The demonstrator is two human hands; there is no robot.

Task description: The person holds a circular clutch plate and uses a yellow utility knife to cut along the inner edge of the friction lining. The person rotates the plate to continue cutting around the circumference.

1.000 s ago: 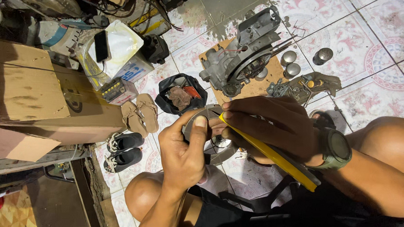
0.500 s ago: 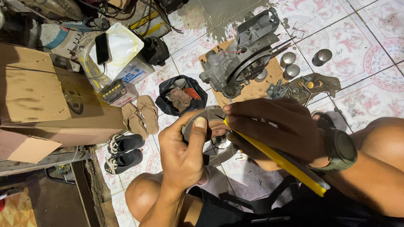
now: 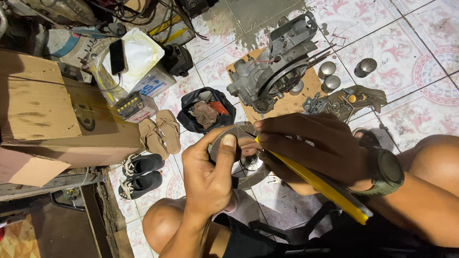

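The person sits on the tiled floor [image 3: 430, 45] with bare knees on each side. The left hand [image 3: 208, 178] is wrapped around the edge of a round grey metal disc [image 3: 240, 131], with the thumb pressed flat on its face and the fingers curled behind it. The disc is held up above the floor, right between the two hands and just in front of the person's lap. The right hand [image 3: 311, 151] is closed around a long yellow tool [image 3: 323, 187], and its fingertips touch the disc too. The tool's thin end points at the middle of the disc, and its back end sticks out past the wrist. A dark watch [image 3: 386, 172] sits on the right wrist. Farther away on the floor, a grey engine block [image 3: 278, 66] lies on a piece of brown cardboard [image 3: 289, 102]. Near it stand three small shiny metal cups [image 3: 365, 66] and a heap of small metal parts [image 3: 340, 102]. A black bag [image 3: 206, 112] with a rag inside lies open just beyond the disc. Beside it is a pair of tan sandals [image 3: 161, 131], and close by a pair of black shoes [image 3: 139, 173]. A big cardboard box [image 3: 35, 110] sits at the left, with a small yellow and black battery [image 3: 134, 106] next to it.
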